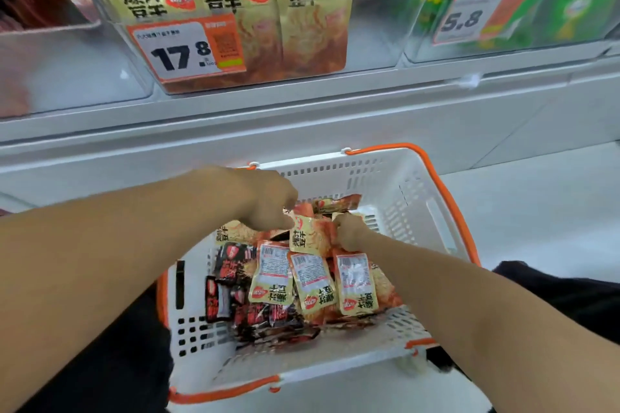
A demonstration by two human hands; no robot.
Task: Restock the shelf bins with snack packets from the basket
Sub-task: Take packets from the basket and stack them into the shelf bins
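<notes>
You're at the pick-up step: your left hand (268, 201) and right hand (349, 231) both pinch tan snack packets (307, 235) near the basket's (385, 178) far wall. Next — lift them clear and up to the clear shelf bin (235, 74) of matching packets directly above.

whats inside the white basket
Tan snack packets and black snack packets lie piled in the white basket; both hands reach in. Packets lower in the pile are covered.
</notes>
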